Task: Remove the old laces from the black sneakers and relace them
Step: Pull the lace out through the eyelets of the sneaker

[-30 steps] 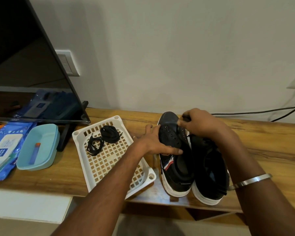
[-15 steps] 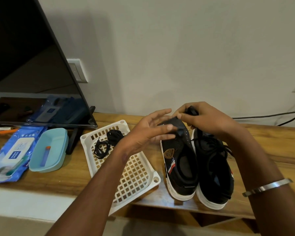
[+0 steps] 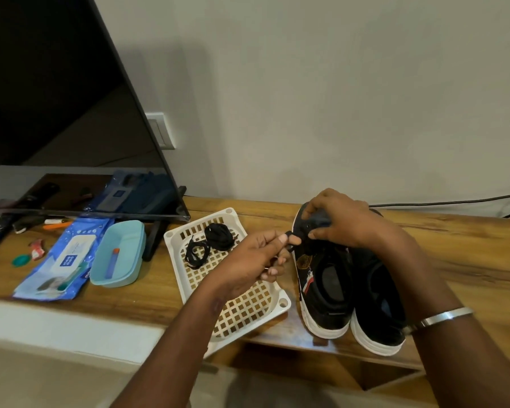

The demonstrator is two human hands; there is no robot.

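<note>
Head-camera view: a black television screen (image 3: 50,92) is seen at the left of a wooden table (image 3: 454,260), with a white lattice basket (image 3: 248,307) set just left of two black sneakers (image 3: 374,313) standing side by side, heels toward the table's near edge. The left sneaker (image 3: 321,293) is gripped at its toe by the right hand (image 3: 340,222), whose fingers are curled around the front of the upper, much as they were half a second ago. The left hand (image 3: 255,257), held flat and open above the toe in the earlier frame, is now drawn back toward the basket, its thumb and fingers pinched on a black lace end (image 3: 295,241) beside the eyelets. Two coiled black laces (image 3: 211,244) are left lying in the basket's far end, unmoved. A blue wipes pack (image 3: 59,263) and a teal tray (image 3: 120,254) are seen beneath the screen.
</note>
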